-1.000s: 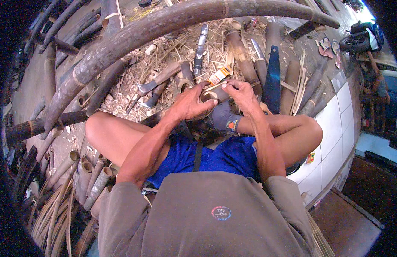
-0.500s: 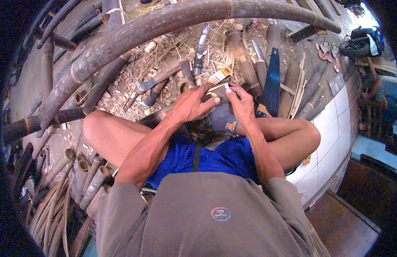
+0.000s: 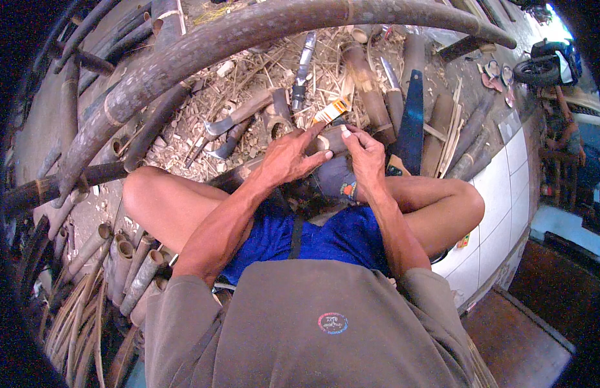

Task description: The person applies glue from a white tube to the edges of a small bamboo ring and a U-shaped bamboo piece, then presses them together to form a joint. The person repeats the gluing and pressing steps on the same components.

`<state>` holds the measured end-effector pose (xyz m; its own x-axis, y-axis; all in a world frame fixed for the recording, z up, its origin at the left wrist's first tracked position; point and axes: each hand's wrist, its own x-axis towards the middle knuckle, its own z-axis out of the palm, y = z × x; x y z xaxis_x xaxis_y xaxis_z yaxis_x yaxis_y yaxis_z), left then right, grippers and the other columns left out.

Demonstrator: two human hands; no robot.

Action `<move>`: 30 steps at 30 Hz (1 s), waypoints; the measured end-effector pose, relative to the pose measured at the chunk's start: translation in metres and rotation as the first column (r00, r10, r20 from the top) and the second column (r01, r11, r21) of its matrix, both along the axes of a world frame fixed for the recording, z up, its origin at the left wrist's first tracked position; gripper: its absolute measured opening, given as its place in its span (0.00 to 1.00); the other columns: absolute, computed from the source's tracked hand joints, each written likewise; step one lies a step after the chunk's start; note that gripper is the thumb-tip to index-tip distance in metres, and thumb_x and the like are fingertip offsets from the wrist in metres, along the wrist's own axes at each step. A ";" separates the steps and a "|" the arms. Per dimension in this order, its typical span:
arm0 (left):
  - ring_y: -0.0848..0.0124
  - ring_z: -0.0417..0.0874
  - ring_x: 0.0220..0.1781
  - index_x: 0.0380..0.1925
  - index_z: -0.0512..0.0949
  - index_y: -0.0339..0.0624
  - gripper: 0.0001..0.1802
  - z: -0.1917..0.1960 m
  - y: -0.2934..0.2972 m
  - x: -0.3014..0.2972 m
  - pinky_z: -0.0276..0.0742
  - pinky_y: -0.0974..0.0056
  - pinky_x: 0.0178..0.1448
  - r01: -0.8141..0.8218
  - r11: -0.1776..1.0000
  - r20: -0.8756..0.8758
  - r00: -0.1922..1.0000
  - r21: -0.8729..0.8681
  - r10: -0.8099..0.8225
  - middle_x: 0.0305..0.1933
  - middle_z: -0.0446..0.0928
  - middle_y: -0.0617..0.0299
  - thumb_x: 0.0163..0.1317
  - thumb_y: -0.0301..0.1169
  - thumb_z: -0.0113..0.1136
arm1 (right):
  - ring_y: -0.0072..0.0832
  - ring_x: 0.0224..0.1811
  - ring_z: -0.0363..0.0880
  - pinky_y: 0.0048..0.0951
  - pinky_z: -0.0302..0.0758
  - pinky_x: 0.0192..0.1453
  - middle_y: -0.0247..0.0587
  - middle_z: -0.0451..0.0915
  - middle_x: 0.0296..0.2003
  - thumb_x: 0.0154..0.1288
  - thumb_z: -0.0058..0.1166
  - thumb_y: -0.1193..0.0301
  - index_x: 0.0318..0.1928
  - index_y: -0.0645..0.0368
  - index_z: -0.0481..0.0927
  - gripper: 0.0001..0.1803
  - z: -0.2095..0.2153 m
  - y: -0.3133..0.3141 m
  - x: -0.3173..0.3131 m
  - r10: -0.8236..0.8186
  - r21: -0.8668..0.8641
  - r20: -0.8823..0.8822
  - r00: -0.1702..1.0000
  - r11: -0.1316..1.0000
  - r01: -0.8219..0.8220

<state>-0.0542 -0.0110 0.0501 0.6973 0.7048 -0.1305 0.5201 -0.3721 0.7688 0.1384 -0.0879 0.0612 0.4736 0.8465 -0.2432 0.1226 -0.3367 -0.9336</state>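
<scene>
Above my crossed legs, a brown bamboo piece (image 3: 334, 140) with pale cut patches lies between both hands. My left hand (image 3: 292, 155) is closed about its left end, the thumb lying along the near side and part of the fingers hidden. At the other end, my right hand (image 3: 366, 154) pinches the bamboo between thumb and fingers. Just beyond the pieces of my grip sits an orange-and-white package (image 3: 332, 111), close to my left fingertips. A dark-bladed handsaw (image 3: 413, 123) stands to the right of my right hand.
Hatchet-like tools (image 3: 232, 119) lie on wood shavings at left. A sheathed knife (image 3: 304, 71) and a bare blade (image 3: 390, 74) lie farther off. A thick curved bamboo pole (image 3: 248, 32) arches across the far side. Bamboo tubes (image 3: 144, 278) stand at lower left; white tiles (image 3: 500, 213) are on the right.
The bamboo piece has turned slightly in my hands, so more of its brown side shows. Both hands stay in nearly the same place.
</scene>
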 end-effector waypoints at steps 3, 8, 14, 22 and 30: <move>0.42 0.86 0.49 0.75 0.67 0.53 0.42 -0.002 0.000 0.001 0.80 0.45 0.54 0.003 1.000 0.003 1.000 -0.028 -0.003 0.45 0.83 0.40 0.67 0.59 0.61 | 0.32 0.53 0.84 0.32 0.77 0.60 0.48 0.88 0.51 0.72 0.60 0.62 0.42 0.70 0.88 0.19 -0.002 -0.001 0.005 0.031 -0.047 0.046 0.998 0.998 -0.029; 0.42 0.85 0.52 0.76 0.66 0.54 0.42 -0.001 0.005 0.001 0.79 0.46 0.57 0.022 0.998 0.015 1.000 -0.051 -0.021 0.48 0.83 0.38 0.68 0.59 0.61 | 0.29 0.49 0.84 0.30 0.80 0.50 0.44 0.86 0.47 0.74 0.60 0.58 0.58 0.64 0.83 0.23 0.008 0.001 0.012 -0.110 -0.110 -0.299 0.948 0.991 0.080; 0.41 0.85 0.54 0.76 0.66 0.52 0.44 0.015 0.005 0.000 0.79 0.46 0.58 0.031 0.998 -0.024 0.999 -0.058 -0.032 0.50 0.82 0.36 0.64 0.57 0.65 | 0.33 0.56 0.82 0.38 0.82 0.57 0.41 0.81 0.57 0.76 0.60 0.61 0.68 0.58 0.75 0.26 0.012 -0.001 0.013 -0.002 -0.110 -0.495 0.869 0.992 -0.061; 0.41 0.85 0.53 0.74 0.70 0.51 0.42 0.016 0.006 -0.001 0.80 0.45 0.59 0.016 0.996 0.012 1.000 -0.089 -0.015 0.50 0.82 0.36 0.63 0.54 0.68 | 0.39 0.63 0.80 0.43 0.80 0.63 0.49 0.79 0.61 0.72 0.63 0.59 0.70 0.62 0.73 0.32 0.022 0.003 0.014 0.013 -0.145 -0.500 0.866 0.984 -0.098; 0.44 0.85 0.56 0.75 0.69 0.51 0.41 0.020 0.011 0.000 0.78 0.47 0.63 0.052 0.986 0.002 0.999 -0.161 -0.052 0.52 0.85 0.39 0.65 0.56 0.64 | 0.38 0.58 0.83 0.41 0.83 0.58 0.50 0.81 0.58 0.73 0.62 0.60 0.68 0.64 0.75 0.31 0.018 0.003 0.015 0.017 -0.150 -0.437 0.899 0.984 -0.092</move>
